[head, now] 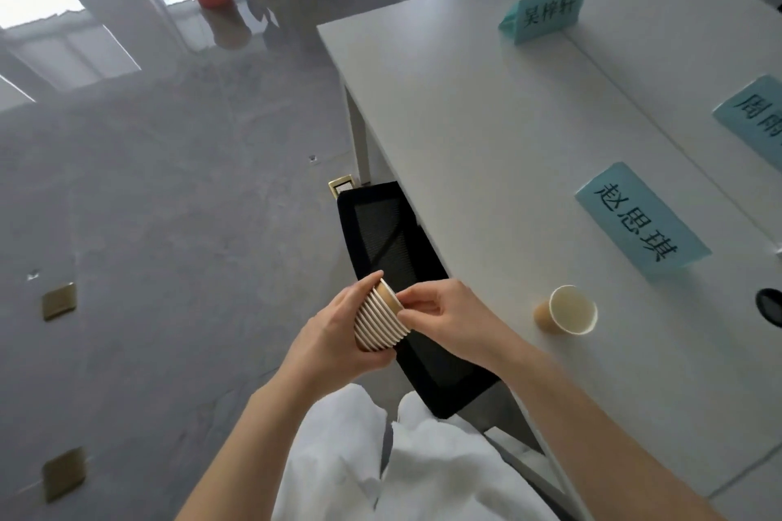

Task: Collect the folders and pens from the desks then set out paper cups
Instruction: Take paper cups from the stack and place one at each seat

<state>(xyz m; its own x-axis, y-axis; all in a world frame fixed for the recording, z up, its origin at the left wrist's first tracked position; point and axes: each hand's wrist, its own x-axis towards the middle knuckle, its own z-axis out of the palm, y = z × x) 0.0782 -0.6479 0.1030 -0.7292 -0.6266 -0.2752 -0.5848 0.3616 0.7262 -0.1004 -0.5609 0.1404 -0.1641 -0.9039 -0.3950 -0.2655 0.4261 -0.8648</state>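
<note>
Low in the middle of the frame, a stack of paper cups (380, 319) lies tilted, mouths aimed up-right, long axis running lower left to upper right. Tan bodies, white rolled rims. Left hand (334, 334) wraps its base; right hand (444, 315) pinches the top rim. 1 paper cup (567, 311) stands on the white desk (465, 131) near a blue name card (641, 222). Stack's bottom is hidden.
</note>
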